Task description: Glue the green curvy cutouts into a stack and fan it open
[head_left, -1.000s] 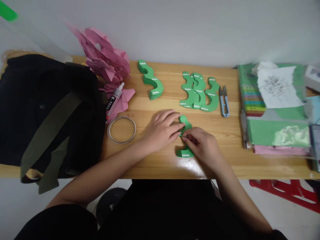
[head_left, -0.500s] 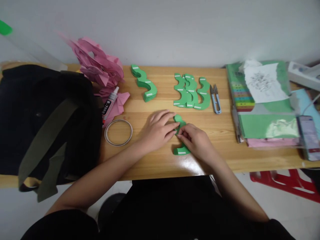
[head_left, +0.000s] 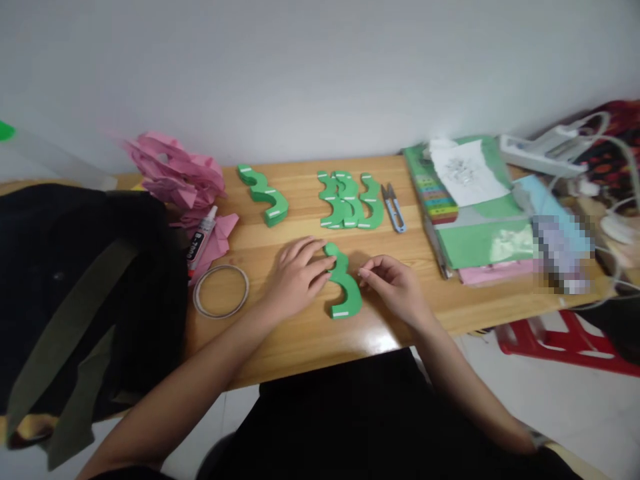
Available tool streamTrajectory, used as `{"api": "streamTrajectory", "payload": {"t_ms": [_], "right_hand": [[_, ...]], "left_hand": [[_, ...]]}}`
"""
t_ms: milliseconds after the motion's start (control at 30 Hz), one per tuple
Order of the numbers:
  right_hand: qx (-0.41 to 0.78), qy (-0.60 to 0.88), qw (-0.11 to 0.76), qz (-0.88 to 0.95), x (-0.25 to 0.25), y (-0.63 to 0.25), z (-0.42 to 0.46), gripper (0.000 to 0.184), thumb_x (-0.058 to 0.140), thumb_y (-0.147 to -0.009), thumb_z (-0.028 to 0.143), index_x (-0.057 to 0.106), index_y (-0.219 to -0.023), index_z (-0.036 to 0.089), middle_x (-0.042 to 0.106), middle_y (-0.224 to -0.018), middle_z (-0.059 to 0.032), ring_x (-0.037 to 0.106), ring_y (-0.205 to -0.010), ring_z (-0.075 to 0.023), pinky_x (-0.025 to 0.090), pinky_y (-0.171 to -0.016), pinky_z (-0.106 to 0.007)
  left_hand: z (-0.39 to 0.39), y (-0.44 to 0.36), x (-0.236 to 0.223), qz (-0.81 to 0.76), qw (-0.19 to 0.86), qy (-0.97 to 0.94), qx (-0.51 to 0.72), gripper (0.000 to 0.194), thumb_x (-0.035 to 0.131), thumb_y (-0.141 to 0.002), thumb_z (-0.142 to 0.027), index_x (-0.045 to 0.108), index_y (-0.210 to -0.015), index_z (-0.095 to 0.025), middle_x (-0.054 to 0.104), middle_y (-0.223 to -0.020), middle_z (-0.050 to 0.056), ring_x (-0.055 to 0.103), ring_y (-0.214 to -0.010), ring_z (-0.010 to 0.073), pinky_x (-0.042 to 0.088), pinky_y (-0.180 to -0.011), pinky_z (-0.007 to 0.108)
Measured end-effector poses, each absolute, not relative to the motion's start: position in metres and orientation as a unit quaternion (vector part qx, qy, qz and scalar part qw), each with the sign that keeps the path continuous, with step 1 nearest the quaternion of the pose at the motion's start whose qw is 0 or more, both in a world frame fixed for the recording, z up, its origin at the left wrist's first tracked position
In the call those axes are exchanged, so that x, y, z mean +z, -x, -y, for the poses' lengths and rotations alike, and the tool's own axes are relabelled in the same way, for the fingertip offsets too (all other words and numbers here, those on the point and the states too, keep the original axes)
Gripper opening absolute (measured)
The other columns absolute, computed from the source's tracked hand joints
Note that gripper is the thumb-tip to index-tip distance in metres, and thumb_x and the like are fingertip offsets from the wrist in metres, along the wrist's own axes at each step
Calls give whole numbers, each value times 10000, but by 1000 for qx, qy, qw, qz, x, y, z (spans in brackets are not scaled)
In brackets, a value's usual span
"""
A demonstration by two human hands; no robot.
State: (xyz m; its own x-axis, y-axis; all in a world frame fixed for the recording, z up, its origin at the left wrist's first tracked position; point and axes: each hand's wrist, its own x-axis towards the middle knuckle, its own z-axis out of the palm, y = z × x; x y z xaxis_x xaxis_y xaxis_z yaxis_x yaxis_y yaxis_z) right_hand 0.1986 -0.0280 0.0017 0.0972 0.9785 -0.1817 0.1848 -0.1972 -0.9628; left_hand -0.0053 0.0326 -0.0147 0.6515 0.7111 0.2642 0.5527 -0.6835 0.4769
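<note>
A wavy green cut-out stack point(head_left: 351, 293) lies on the table before me, with a white strip across its lower end. My left hand point(head_left: 300, 277) rests flat with fingers spread, their tips touching the stack's upper left side. Just right of the stack, apart from it, my right hand point(head_left: 393, 283) has thumb and forefinger pinched together. Something tiny and whitish shows at those fingertips, too small to name. Farther back lie overlapping green wavy pieces point(head_left: 337, 207) with white strips, and another green stack point(head_left: 270, 199) to their left.
Blue thread snips point(head_left: 395, 210) lie beside the green pieces. A tape roll point(head_left: 196, 297), a glue tube point(head_left: 201, 243), crumpled pink sheets point(head_left: 175, 173) and a black bag point(head_left: 100, 293) are on the left. A green folder point(head_left: 480, 243), torn white paper point(head_left: 465, 173) and a power strip point(head_left: 540, 153) occupy the right.
My right hand has drawn back rightward off the green stack, uncovering its lower curve. The left hand stays on the stack. The whole view has turned toward the right.
</note>
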Motion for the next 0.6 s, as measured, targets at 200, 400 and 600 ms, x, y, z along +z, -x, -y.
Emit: {"api": "streamTrajectory", "payload": {"t_ms": [200, 400, 600], "right_hand": [[373, 625, 412, 548, 7, -196, 47, 185, 609, -825, 361, 617, -806, 177, 645, -669, -13, 580, -566, -115, 477, -542, -235], [235, 565, 253, 749, 5, -180, 64, 121, 560, -871, 173, 670, -822, 172, 670, -774, -49, 627, -687, -135, 488, -650, -241], [212, 562, 253, 758, -5, -178, 69, 163, 524, -879, 167, 676, -937, 180, 689, -841, -70, 646, -751, -163, 503, -691, -275]], "left_hand": [[-32, 4, -16, -357, 160, -895, 213, 324, 516, -917, -267, 562, -1234, -219, 552, -1314, 114, 480, -1241, 278, 392, -1040, 503], [-31, 3, -16, -347, 122, -897, 245, 266, 502, -905, -249, 594, -1148, -195, 522, -1302, 137, 476, -1232, 300, 413, -1007, 502], [-29, 1, 8, -282, 179, -919, 211, 176, 497, -911, -241, 657, -880, -175, 660, -862, 55, 594, -855, 201, 458, -805, 361]]}}
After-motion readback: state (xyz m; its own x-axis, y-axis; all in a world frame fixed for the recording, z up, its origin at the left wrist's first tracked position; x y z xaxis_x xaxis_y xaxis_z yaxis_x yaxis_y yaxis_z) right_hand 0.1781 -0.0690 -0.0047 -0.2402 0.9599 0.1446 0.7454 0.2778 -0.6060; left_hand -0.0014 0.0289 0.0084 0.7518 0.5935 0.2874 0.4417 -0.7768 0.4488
